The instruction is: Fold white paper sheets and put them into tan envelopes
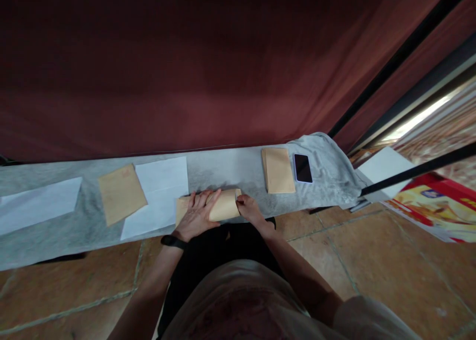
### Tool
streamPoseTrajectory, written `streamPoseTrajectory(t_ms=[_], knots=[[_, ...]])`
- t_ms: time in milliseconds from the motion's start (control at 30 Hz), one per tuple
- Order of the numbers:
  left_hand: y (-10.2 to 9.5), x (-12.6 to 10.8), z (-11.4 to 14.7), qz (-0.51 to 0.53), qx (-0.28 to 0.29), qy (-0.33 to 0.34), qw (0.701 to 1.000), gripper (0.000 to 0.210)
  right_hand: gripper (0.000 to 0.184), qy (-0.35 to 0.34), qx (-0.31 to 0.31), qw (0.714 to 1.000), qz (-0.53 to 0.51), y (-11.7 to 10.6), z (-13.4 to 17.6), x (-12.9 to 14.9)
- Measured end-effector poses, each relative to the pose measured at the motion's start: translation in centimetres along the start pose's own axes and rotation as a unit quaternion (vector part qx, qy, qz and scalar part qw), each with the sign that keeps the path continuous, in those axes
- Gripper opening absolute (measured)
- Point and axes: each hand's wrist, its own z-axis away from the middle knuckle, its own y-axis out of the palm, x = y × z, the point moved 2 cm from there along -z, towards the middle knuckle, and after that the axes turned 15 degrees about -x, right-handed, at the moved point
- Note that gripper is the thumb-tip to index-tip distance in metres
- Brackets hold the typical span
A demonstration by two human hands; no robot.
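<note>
A brown paper envelope (225, 205) lies at the near edge of the cloth-covered bench, its right end bulging up. My left hand (200, 212) rests flat across its left part, fingers spread. At the raised right end, my right hand (250, 208) has its fingers curled and pinches the paper edge; the fingertips are partly hidden. Left of my hands, a second brown envelope (121, 193) overlaps a white paper sheet (163, 181). To the right sits a stack of brown envelopes (279, 171).
A grey cloth (230, 166) covers the narrow bench. Beside the stack lies a phone (303, 168). Another white sheet (40, 203) is at far left. A dark red curtain (208, 82) hangs behind; black poles and a red-yellow box (435, 203) stand at right.
</note>
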Motion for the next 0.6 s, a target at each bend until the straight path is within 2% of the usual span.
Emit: streamPoseTrajectory(t_ms=[167, 267, 333, 400, 500, 600], knots=[[0.1, 0.1, 0.2, 0.001, -0.003, 0.001, 1.000, 0.115, 0.013, 0.027, -0.054, 0.998, -0.027, 0.0, 0.9, -0.1], [-0.1, 0.0, 0.0, 0.008, -0.010, 0.002, 1.000, 0.113, 0.028, 0.061, -0.108, 0.986, -0.112, 0.0, 1.1, -0.3], [-0.4, -0.1, -0.3, 0.008, -0.011, 0.005, 1.000, 0.111, 0.038, 0.112, -0.116, 0.968, -0.194, 0.2, 1.0, -0.6], [-0.7, -0.2, -0.6, 0.006, -0.008, 0.011, 1.000, 0.109, 0.032, 0.158, -0.098, 0.948, -0.260, 0.4, 0.7, -0.8], [-0.9, -0.1, -1.0, 0.007, -0.012, 0.010, 1.000, 0.106, 0.010, 0.184, -0.071, 0.930, -0.309, 0.6, 0.3, -1.0], [-0.9, 0.0, -1.0, 0.013, -0.048, -0.040, 0.998, 0.099, 0.010, 0.202, -0.071, 0.914, -0.345, 0.5, 0.0, -1.1]])
